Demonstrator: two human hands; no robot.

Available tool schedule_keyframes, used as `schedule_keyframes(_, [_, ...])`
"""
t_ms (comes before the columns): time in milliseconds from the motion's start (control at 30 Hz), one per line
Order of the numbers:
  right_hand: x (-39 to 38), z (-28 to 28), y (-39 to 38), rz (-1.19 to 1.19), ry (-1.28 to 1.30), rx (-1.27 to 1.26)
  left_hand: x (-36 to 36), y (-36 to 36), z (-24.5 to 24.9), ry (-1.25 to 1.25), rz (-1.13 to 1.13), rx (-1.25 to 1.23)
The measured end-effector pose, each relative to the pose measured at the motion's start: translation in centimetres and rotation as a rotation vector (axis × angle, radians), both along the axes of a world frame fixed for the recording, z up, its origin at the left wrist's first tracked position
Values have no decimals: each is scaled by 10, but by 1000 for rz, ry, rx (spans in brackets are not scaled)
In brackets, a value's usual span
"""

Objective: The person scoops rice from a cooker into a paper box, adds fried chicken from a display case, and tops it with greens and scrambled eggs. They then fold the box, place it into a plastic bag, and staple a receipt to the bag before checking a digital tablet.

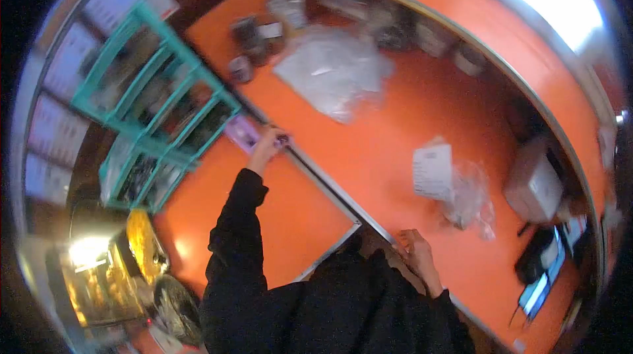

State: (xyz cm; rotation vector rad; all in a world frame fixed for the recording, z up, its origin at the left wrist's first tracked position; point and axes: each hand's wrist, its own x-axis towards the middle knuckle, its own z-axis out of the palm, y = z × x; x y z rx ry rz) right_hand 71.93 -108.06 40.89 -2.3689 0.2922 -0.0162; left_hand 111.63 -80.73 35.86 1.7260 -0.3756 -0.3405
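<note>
My left hand [264,147] reaches forward along the seam of the orange tabletops. Its fingers are closed on a small purple object [243,133] beside the teal rack, with a dark bit showing at the fingertips. Motion blur hides what kind of thing it is. My right hand [419,256] rests by the metal-trimmed edge of the right orange table [382,176]; its fingers are loosely bent and apart, with nothing seen in them. Farther up from that hand lie a printed white paper [432,171] and a crumpled clear plastic bag [469,202].
A teal rack [148,116] with several compartments of parts stands at the left. Clear plastic bags [333,67] lie on the far table, with small containers [249,37] nearby. A white box [535,186] and a bright-screened device [544,281] are at the right.
</note>
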Motion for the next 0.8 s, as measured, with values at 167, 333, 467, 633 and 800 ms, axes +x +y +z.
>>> schedule_keyframes(167, [-31,-10,-41,-136,123,-33,69,-23,-35,-909,31,593])
schedule_keyframes(333, [-140,9,-135,-750,196,5,114,-39,-56,-749,347,982])
schedule_keyframes(467, [-233,31,-219,-1219,-184,-168,110,-32,-41,-665,722,1077])
schedule_keyframes(633, [-299,27,-333,-1492,-192,-614,67,-74,24,-761,934,670])
schedule_keyframes(800, [-318,17,-433,-1439,351,-302,-103,-192,173,-1070,570,-118])
